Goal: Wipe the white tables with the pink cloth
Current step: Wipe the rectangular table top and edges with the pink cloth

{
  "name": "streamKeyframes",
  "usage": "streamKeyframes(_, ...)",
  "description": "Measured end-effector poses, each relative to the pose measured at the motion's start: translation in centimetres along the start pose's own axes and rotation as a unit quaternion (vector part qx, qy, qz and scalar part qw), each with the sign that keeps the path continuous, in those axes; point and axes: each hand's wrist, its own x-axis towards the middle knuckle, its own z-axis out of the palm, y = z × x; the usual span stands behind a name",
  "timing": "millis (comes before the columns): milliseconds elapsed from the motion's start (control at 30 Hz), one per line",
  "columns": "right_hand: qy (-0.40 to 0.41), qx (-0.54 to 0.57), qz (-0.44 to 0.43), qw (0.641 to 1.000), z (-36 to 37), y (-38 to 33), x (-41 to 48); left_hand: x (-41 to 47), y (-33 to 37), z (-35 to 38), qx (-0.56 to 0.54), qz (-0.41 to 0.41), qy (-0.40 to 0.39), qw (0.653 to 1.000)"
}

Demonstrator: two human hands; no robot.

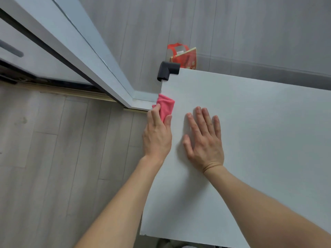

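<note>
So the left hand has the pink cloth pinched between thumb and fingers, bunched up right at the left edge of the white tabletop, a little short of the far corner where that black corner guard sits. Right hand is just flat on the tabletop, fingers spread and holding nothing; looks like it's bracing. My guess is they're doing the edge strip, with most of the surface not covered yet. What I'd worry about: the cloth is wadded pretty small, so it may only be touching a thin line and leaving streaks or missed patches. Also, if the stroke runs up into the corner guard, the cloth could snag on it or knock it loose. And half the cloth already hangs off the edge, so a loose pinch could drop it onto the wood floor. The red bag past the far edge seems well out of the way.
</note>
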Motion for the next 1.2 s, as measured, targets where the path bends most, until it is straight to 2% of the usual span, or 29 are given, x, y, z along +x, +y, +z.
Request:
streamKeyframes(100,0.0,0.005,0.001,1.0,-0.1,-0.1,0.1,-3.2,-1.5,-0.1,-0.002,-0.008,-0.004,1.0)
streamKeyframes(233,0.007,0.012,0.004,1.0,0.0,-0.2,0.2,1.0,0.0,1.0,-0.004,-0.003,0.052,0.999)
streamKeyframes(367,0.017,0.004,-0.002,1.0,0.1,-0.2,0.3,4.3,1.3,1.3,0.005,0.001,0.065,0.998)
streamKeyframes(533,0.025,0.004,-0.001,1.0,0.0,-0.4,0.2,-3.0,-0.6,-0.3,0.01,-0.004,0.047,0.999)
streamKeyframes(733,0.023,0.002,0.001,1.0,-0.1,-0.6,0.5,6.3,1.9,0.8,0.008,-0.029,0.026,0.999)
streamKeyframes(933,0.02,-0.003,0.0,1.0,-0.3,-0.8,0.4,-6.0,-1.9,-1.5,0.01,-0.001,0.007,1.0)
streamKeyframes(1133,0.024,-0.004,0.001,1.0,-0.1,-0.9,0.4,7.0,1.8,0.1,0.005,0.002,0.002,1.0)
streamKeyframes(1200,0.029,-0.005,-0.001,1.0,0.1,-0.8,0.4,6.8,1.6,0.5,0.012,-0.01,0.008,1.0)
